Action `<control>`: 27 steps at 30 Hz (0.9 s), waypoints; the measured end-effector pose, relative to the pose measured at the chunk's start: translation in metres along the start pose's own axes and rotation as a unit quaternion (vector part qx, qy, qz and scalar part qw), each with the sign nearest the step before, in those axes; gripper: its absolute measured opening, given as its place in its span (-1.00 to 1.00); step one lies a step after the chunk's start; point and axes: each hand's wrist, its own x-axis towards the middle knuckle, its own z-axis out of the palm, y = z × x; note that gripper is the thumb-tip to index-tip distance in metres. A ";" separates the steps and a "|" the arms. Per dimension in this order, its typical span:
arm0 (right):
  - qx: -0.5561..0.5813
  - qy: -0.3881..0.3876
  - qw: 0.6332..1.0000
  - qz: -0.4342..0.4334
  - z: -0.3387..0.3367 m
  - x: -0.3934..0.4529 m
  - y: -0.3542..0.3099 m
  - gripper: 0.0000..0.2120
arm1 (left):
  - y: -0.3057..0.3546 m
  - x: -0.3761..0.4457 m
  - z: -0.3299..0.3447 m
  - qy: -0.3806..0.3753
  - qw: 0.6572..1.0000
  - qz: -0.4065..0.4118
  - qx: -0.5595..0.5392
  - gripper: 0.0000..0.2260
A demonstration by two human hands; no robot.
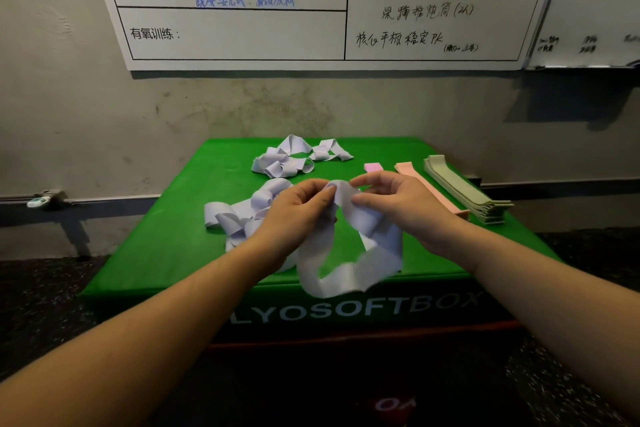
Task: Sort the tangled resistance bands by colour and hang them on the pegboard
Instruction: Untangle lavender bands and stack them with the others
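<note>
Left hand (pixel 298 208) and right hand (pixel 398 199) pinch lavender band (pixel 349 253) between them.

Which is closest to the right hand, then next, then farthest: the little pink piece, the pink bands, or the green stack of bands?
From the right hand, in the head view:
1. Little pink piece, just behind the hand.
2. Pink bands, laid flat on its right.
3. Green stack, farther right, by the box's edge.

The first two are nearly tied.

Both hands (pixel 349 208) pinch lavender band (pixel 349 253) — loop hangs above green box (pixel 166 253).
</note>
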 end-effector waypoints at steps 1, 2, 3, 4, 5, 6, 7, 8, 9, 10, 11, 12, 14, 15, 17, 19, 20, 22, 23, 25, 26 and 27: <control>-0.013 -0.010 1.000 -0.004 -0.001 -0.003 -0.002 -0.84 | 0.002 -0.002 -0.001 -0.014 1.000 0.005 0.008 -0.84; -0.023 -0.019 1.000 -0.008 -0.002 -0.005 -0.005 -0.85 | 0.004 -0.003 -0.001 -0.028 0.999 0.007 0.014 -0.85; -0.029 -0.022 0.999 -0.013 -0.003 -0.006 -0.007 -0.84 | 0.005 -0.004 -0.002 -0.042 0.999 0.006 0.019 -0.85; -0.032 -0.023 0.999 -0.018 -0.004 -0.008 -0.009 -0.82 | 0.006 -0.006 -0.002 -0.051 0.998 0.006 0.027 -0.85; -0.029 -0.026 0.999 -0.017 -0.004 -0.010 -0.012 -0.81 | 0.007 -0.006 -0.002 -0.053 0.998 0.007 0.038 -0.86; -0.020 -0.036 0.999 -0.010 -0.005 -0.011 -0.015 -0.79 | 0.008 -0.007 -0.002 -0.052 0.997 0.011 0.050 -0.86; -0.010 -0.052 0.999 0.000 -0.005 -0.013 -0.018 -0.76 | 0.009 -0.006 -0.002 -0.050 0.997 0.014 0.062 -0.87; -0.008 -0.071 0.997 0.007 -0.005 -0.015 -0.021 -0.73 | 0.010 -0.006 -0.003 -0.052 0.996 0.017 0.071 -0.87; -0.015 -0.088 0.996 0.006 -0.005 -0.016 -0.024 -0.71 | 0.012 -0.007 -0.003 -0.057 0.995 0.018 0.078 -0.86; -0.028 -0.098 0.995 0.000 -0.005 -0.017 -0.027 -0.72 | 0.013 -0.007 -0.004 -0.064 0.994 0.020 0.083 -0.86; -0.043 -0.098 0.994 -0.010 -0.006 -0.018 -0.029 -0.75 | 0.015 -0.007 -0.005 -0.071 0.993 0.022 0.087 -0.86; -0.060 -0.089 0.994 -0.022 -0.006 -0.019 -0.032 -0.79 | 0.016 -0.008 -0.005 -0.079 0.993 0.026 0.087 -0.86; -0.088 -0.060 0.993 -0.046 -0.007 -0.020 -0.035 -0.88 | 0.019 -0.011 -0.005 -0.089 0.994 0.028 0.055 -0.84; -0.095 -0.051 0.993 -0.052 -0.008 -0.020 -0.035 -0.91 | 0.021 -0.013 -0.005 -0.084 0.996 0.019 0.024 -0.82; -0.097 -0.048 0.993 -0.054 -0.008 -0.022 -0.035 -0.94 | 0.021 -0.014 -0.005 -0.069 0.997 -0.004 -0.033 -0.82; -0.099 -0.041 0.993 -0.054 -0.008 -0.024 -0.034 -0.96 | 0.018 -0.016 -0.003 -0.060 0.996 -0.015 -0.058 -0.85; -0.099 -0.037 0.993 -0.052 -0.007 -0.024 -0.033 -0.96 | 0.016 -0.018 -0.001 -0.051 0.997 -0.017 -0.063 -0.87; -0.095 -0.032 0.994 -0.044 -0.007 -0.025 -0.031 -0.97 | 0.013 -0.021 0.005 -0.013 0.998 -0.028 -0.054 -0.82; -0.094 -0.026 0.994 -0.040 -0.007 -0.026 -0.030 -0.97 | 0.012 -0.023 0.008 0.003 0.998 -0.037 -0.041 -0.70; -0.098 -0.001 0.995 -0.026 -0.006 -0.024 -0.026 -0.94 | 0.010 -0.026 0.010 0.001 0.998 -0.049 -0.024 -0.55; -0.097 0.009 0.995 -0.016 -0.006 -0.024 -0.024 -0.92 | 0.009 -0.027 0.011 -0.013 0.999 -0.032 -0.014 -0.60; -0.092 0.015 0.996 -0.003 -0.005 -0.024 -0.023 -0.90 | 0.009 -0.029 0.012 -0.025 1.000 0.005 0.011 -0.71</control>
